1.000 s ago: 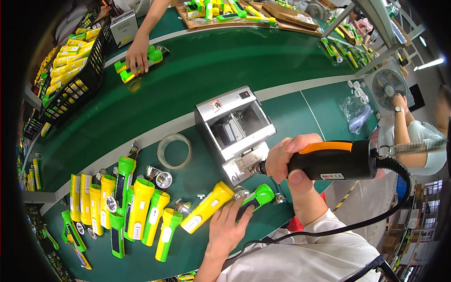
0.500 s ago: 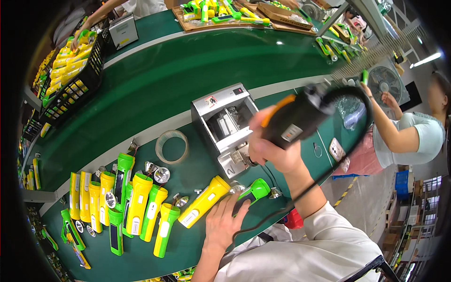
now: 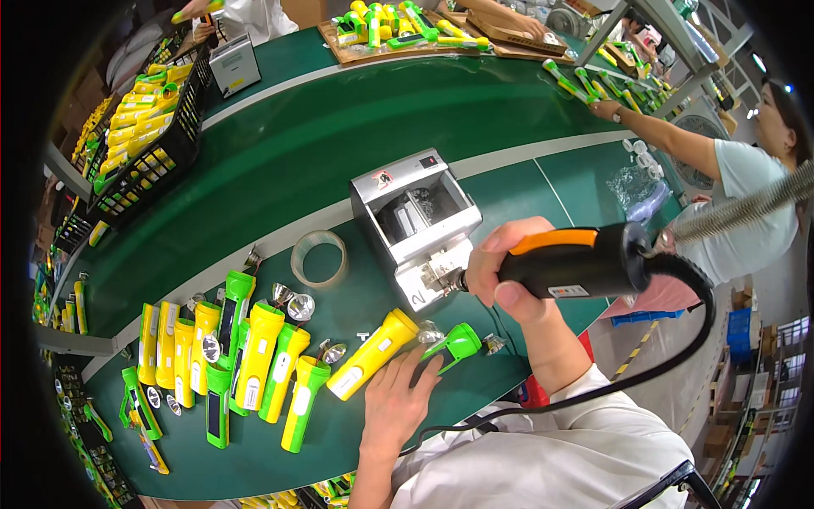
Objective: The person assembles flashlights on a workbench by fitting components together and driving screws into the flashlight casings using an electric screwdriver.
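Note:
My right hand (image 3: 519, 270) is wrapped round a black electric screwdriver (image 3: 585, 265) with an orange lever. Held almost level, it has its tip at the front of a silver screw feeder (image 3: 434, 240); whether they touch I cannot tell. My left hand (image 3: 397, 405) has its fingers over a green flashlight (image 3: 463, 341) lying on the bench, covering much of its body. Just beyond those fingers lies a yellow flashlight (image 3: 373, 355). A small round reflector (image 3: 493, 343) sits by the green flashlight's head.
Left of my hands, several yellow and green flashlights (image 3: 257, 356) lie in a row with loose reflectors. A tape roll (image 3: 320, 259) stands behind them. Farther off run a green conveyor belt (image 3: 280, 161) and a black basket (image 3: 174, 136) of flashlights. A co-worker (image 3: 746, 178) is at the right.
My right hand has lowered the screwdriver and swung it from tilted to nearly level, its tip now at the screw feeder's front. My left hand stays on the green flashlight. The co-worker's arm reaches toward the belt.

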{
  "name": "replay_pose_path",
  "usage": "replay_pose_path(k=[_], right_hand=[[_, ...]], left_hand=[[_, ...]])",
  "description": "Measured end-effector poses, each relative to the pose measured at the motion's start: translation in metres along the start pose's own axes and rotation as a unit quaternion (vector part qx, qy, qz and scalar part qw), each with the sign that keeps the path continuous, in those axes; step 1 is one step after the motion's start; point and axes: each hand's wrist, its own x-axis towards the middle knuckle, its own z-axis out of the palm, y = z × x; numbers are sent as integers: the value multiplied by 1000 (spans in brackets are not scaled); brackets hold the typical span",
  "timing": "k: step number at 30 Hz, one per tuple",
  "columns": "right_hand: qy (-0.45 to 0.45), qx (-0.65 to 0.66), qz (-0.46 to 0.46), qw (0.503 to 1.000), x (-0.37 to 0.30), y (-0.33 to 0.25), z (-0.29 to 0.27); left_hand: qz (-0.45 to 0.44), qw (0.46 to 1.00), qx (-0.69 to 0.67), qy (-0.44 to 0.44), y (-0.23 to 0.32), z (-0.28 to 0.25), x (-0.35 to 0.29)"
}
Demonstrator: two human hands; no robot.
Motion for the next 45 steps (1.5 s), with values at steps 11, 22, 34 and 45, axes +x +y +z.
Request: replay_pose_path(k=[11,22,34,45], right_hand=[[68,23,224,972,18,1,12],[72,5,122,990,9,-22,11],[90,-98,129,983,12,-6,14],[89,10,159,983,23,-14,12]], left_hand=[[6,1000,-17,2,-2,1,1],[22,1000,13,-1,0,4,-1],[7,1000,-20,12,6,1,6],[-2,1000,-6,-18,5,4,2]])
